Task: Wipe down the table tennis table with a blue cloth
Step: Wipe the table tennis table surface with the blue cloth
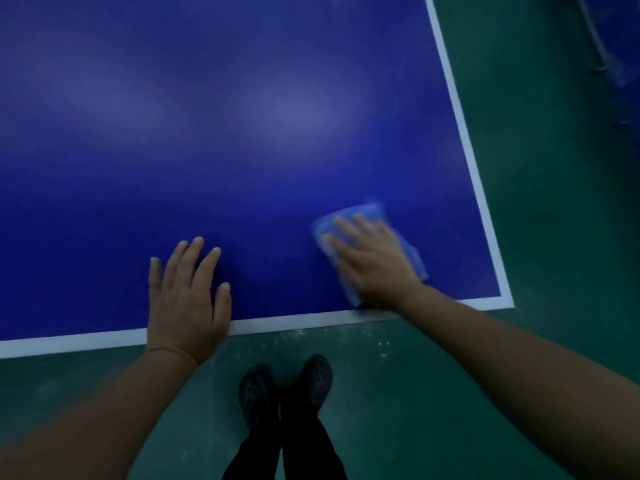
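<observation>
One blue cloth (372,216), folded into a rough pad and blurred, lies flat on the dark blue desk (242,133), pinned under the right hand (374,261) near the desk's near right corner. The right fingers (346,226) are straight and slightly spread, pressing down on the cloth with the palm; they do not curl round it, and cloth edges show beyond the fingertips, past the outer side of the hand, and below the heel of the palm. The cloth's lower tip comes close to the white border line (294,320) that runs along the near edge; a second stretch of that white border runs up the right edge, well to the right of the right fingers, and the two meet at the corner. One left hand (187,299) rests flat on the desk, well to the left of the cloth, its fingers (180,261) straight and fanned apart, holding nothing; its heel overlaps the near white line. No writing or brand mark can be read on the cloth or the desk. Two soft pale reflections sit on the surface far beyond the fingertips. Below both hands, on the green floor (519,168), stand two dark perforated clogs (317,377) under dark trouser legs, with pale specks scattered on the floor just under the desk edge.
</observation>
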Demonstrator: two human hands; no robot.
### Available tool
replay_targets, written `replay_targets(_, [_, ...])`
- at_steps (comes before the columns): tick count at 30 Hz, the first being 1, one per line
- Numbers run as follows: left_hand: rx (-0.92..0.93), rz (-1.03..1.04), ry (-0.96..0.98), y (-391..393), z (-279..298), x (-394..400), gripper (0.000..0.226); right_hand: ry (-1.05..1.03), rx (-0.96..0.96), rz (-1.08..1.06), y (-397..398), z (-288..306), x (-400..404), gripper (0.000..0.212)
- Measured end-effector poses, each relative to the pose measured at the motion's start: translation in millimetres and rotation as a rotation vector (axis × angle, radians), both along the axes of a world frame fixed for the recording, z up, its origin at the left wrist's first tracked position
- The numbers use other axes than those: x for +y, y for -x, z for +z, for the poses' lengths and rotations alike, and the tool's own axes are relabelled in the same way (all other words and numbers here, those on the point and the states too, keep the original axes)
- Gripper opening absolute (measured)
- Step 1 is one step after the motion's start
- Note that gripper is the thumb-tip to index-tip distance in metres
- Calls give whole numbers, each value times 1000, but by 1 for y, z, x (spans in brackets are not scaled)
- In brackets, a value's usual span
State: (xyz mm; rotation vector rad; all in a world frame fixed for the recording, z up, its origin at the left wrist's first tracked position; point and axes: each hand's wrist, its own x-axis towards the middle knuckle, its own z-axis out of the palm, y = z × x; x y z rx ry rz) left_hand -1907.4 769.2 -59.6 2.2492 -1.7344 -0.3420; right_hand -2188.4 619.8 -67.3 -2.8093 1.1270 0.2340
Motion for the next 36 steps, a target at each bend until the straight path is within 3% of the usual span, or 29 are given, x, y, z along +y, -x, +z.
replay_targets(2, [-51,54,-41,-18,-1,5,64,14,83,-411,19,6,-32,63])
replay_targets(4, [-64,127,-87,-29,-3,3,67,13,-44,-728,3,9,-36,53])
replay_targets(9, [-41,192,-127,-32,-9,0,72,54,-197,-293,-111,1,12,50])
replay_targets(16, [-15,174,81,-35,-11,4,63,33,-156,-57,-255,-5,-21,51])
replay_targets(19, [-12,137,50,-36,-10,4,57,119,-72,-162,-224,-5,-62,53])
replay_targets(23, [-23,117,-13,-36,-8,5,55,150,-27,-605,-107,0,-107,52])
replay_targets(25, [-16,123,-30,-34,-7,5,56,119,-65,-727,-99,5,-109,51])
replay_targets(27, [3,153,-2,-33,-6,4,57,155,-37,-532,-137,8,-101,51])
replay_targets(31, [51,265,107,-33,-6,6,59,52,6,254,-221,8,-57,52])
replay_targets(34, [99,294,146,-36,-5,8,59,2,12,661,-183,10,-22,51])
replay_targets(36, [123,291,142,-37,-4,9,57,-39,7,769,-114,10,-8,49])
